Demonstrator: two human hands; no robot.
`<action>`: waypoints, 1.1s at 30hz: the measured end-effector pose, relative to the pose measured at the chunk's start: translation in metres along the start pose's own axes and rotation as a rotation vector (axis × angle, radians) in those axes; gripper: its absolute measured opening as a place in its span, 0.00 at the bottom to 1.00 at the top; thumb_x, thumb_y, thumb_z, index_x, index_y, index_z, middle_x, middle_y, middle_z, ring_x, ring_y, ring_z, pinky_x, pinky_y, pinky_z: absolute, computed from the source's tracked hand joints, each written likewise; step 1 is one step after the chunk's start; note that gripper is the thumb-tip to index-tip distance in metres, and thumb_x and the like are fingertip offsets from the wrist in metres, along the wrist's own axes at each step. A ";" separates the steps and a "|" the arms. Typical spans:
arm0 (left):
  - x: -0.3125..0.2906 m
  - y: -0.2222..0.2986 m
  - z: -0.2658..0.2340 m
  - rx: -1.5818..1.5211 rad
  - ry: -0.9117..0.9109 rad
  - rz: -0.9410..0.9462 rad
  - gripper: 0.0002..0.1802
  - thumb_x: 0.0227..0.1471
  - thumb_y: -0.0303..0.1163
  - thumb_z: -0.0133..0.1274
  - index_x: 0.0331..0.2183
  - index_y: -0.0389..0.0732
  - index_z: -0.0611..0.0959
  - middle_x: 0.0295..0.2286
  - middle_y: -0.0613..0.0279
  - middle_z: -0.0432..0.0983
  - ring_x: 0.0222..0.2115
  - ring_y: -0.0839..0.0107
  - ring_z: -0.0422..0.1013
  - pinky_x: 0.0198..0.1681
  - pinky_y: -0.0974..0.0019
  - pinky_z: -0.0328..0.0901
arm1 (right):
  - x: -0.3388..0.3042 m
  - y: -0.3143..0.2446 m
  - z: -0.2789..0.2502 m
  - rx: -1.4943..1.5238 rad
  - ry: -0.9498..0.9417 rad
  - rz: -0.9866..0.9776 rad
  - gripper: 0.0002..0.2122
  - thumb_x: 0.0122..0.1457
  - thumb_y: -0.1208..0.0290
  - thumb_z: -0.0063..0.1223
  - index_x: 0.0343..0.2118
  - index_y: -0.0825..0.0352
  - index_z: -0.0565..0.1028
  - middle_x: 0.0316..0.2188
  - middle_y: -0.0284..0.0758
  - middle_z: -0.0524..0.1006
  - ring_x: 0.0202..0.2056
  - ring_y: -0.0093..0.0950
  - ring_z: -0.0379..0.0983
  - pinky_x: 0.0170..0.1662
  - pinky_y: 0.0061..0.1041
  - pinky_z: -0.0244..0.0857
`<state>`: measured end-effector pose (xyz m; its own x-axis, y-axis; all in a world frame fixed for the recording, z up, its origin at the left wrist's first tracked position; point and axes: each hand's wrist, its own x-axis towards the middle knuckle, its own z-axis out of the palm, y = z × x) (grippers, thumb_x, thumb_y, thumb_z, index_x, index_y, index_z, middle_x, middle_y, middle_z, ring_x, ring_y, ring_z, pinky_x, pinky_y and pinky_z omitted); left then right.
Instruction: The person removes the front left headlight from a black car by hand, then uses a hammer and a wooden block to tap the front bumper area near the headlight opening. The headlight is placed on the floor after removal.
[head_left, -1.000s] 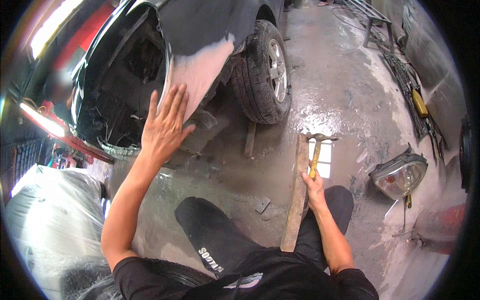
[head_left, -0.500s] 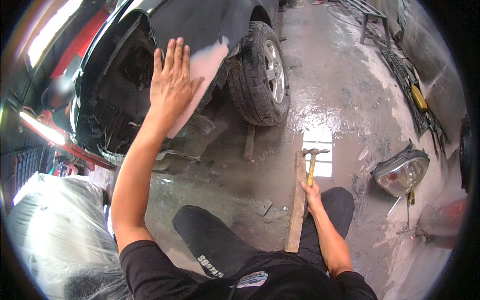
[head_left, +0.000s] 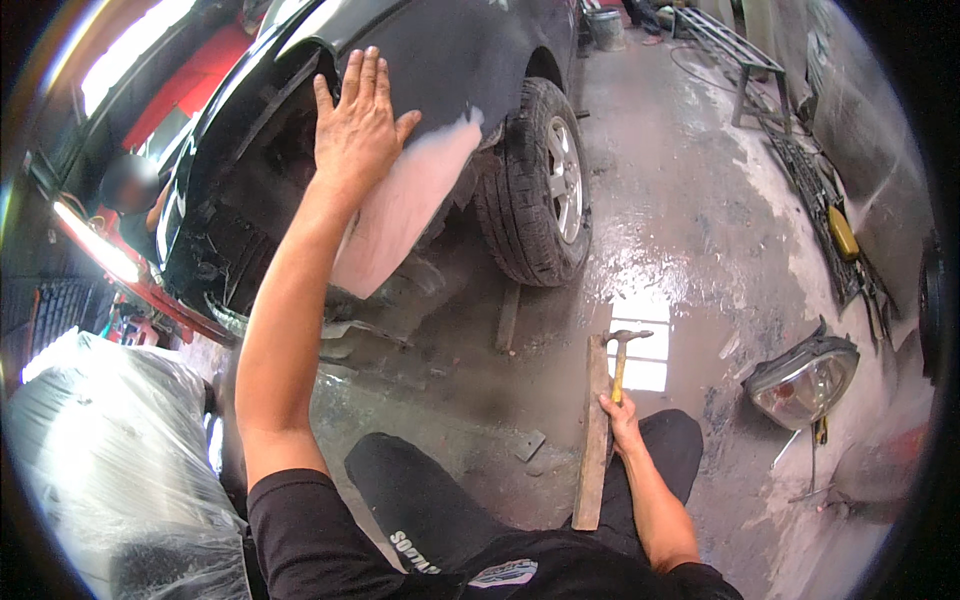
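My left hand (head_left: 360, 130) lies flat with fingers spread on the dark fender (head_left: 430, 65) of a car, at its front edge beside the open headlight cavity (head_left: 270, 150). Just below the palm, a smooth pinkish filler patch (head_left: 410, 210) covers the fender's lower corner. My right hand (head_left: 622, 425), down by my right knee, is closed around the yellow handle of a hammer (head_left: 619, 368), its metal head up. A long wooden block (head_left: 592, 450) stands alongside the hammer, against that hand; whether the fingers also grip it is hidden.
The front wheel (head_left: 540, 185) is right of the fender. A removed headlight (head_left: 803, 378) lies on the wet floor at right, near a metal stand (head_left: 735, 50). Plastic sheeting (head_left: 110, 450) covers something at left. Another person (head_left: 135, 195) is beyond the car's front.
My left hand has slid up the fender, off the filler patch's edge, exposing more of it. The view has tilted up slightly. My right hand still holds the hammer by the block.
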<state>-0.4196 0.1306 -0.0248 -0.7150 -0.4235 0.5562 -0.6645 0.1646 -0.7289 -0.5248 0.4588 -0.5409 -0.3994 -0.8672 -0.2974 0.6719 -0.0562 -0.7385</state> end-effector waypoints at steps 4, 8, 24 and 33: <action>-0.029 0.008 -0.004 -0.055 0.013 -0.003 0.48 0.66 0.60 0.46 0.71 0.32 0.58 0.73 0.48 0.44 0.75 0.54 0.39 0.74 0.38 0.44 | 0.008 0.010 -0.006 -0.053 -0.032 -0.001 0.24 0.64 0.66 0.60 0.59 0.72 0.70 0.40 0.38 0.81 0.36 0.29 0.81 0.40 0.31 0.78; -0.079 0.014 -0.009 -0.308 0.054 -0.034 0.46 0.63 0.51 0.53 0.69 0.30 0.61 0.72 0.44 0.46 0.73 0.45 0.43 0.72 0.37 0.45 | 0.010 0.012 -0.009 -0.098 -0.039 0.010 0.25 0.64 0.66 0.61 0.60 0.72 0.70 0.43 0.36 0.80 0.40 0.27 0.79 0.44 0.30 0.77; -0.327 0.166 -0.085 -2.107 -0.389 -0.559 0.44 0.56 0.33 0.66 0.67 0.31 0.62 0.59 0.40 0.71 0.57 0.55 0.72 0.61 0.55 0.65 | -0.014 -0.188 0.250 -0.146 -0.431 -0.528 0.33 0.70 0.61 0.55 0.72 0.71 0.56 0.54 0.42 0.76 0.52 0.30 0.75 0.57 0.31 0.71; -0.280 0.072 -0.083 -1.776 -0.047 -0.671 0.32 0.56 0.36 0.67 0.56 0.32 0.73 0.43 0.44 0.82 0.45 0.58 0.79 0.52 0.58 0.70 | -0.002 -0.220 0.279 -0.612 -0.255 -0.818 0.27 0.75 0.63 0.48 0.72 0.66 0.58 0.32 0.26 0.73 0.30 0.15 0.68 0.33 0.16 0.67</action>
<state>-0.2852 0.3351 -0.1993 -0.2944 -0.8133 0.5019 -0.2368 0.5709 0.7862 -0.4976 0.3352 -0.2090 -0.3980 -0.7605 0.5131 -0.2012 -0.4733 -0.8576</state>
